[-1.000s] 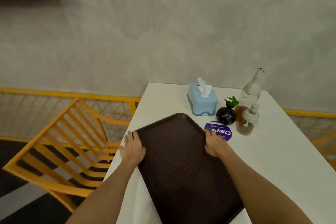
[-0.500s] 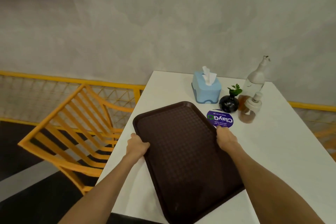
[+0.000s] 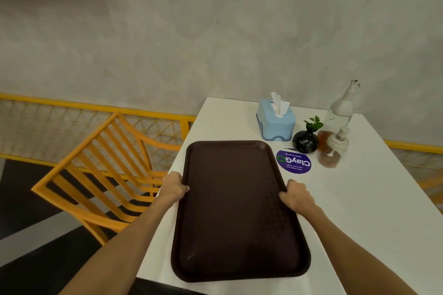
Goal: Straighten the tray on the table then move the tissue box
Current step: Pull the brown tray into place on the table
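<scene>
Hands clamped on the tray [image 3: 236, 211]: left hand [image 3: 173, 189] curled over the left rim, right hand [image 3: 296, 196] gripping the right rim, thumbs seemingly on top, fingers underneath hidden. Dark brown, lying flat on the white table [image 3: 374, 211], long sides roughly parallel to the table's left edge, near end close to the front edge. Beyond the far right corner, pale blue tissue box [image 3: 275, 121], upright, apart from the rim. Beside it black vase [image 3: 305, 142], two bottles [image 3: 336, 135], round purple sticker [image 3: 294, 163]. Left of the table, orange chair [image 3: 100, 175].
</scene>
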The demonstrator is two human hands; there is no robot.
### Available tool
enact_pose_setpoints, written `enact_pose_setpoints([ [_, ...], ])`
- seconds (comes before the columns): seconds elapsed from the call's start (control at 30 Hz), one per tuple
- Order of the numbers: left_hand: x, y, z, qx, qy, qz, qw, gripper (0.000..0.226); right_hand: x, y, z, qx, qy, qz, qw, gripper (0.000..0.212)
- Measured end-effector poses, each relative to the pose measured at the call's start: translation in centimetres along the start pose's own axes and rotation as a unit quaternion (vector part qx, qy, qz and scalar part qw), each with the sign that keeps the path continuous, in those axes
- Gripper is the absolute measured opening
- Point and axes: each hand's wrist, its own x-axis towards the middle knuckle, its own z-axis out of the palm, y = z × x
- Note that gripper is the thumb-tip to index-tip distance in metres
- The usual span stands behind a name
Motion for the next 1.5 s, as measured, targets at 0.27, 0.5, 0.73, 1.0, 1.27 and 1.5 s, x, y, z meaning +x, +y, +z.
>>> enact_pose_setpoints([
  [0.27,5.0,-0.2,-2.0,0.009,-0.016,0.015,1.0,0.025,1.1,-3.0,1.4,0.055,-0.002,0.011,0.998,0.028],
  [0.5,8.6,0.0,-2.9,-0.014,-0.04,0.025,0.999,0.044,1.7,-4.5,2.4,0.084,-0.009,0.049,0.995,0.04],
  [0.73,9.5,0.2,-2.3,-0.005,-0.022,0.047,0.999,0.037,1.7,-4.7,2.3,0.075,-0.004,0.069,0.995,0.04],
  [1.0,10.2,-0.7,-3.1,-0.034,-0.035,0.036,0.998,0.041,1.6,-5.9,2.6,0.083,-0.003,0.066,0.994,0.04],
  [1.27,10.1,-0.9,-3.0,-0.036,-0.041,0.036,0.998,0.043,1.2,-6.2,2.3,0.067,-0.009,0.067,0.995,0.043],
  [1.5,9.5,2.3,-4.0,0.053,-0.017,0.09,0.994,0.054,1.1,-6.2,-0.1,0.013,-0.003,0.041,0.999,0.042],
])
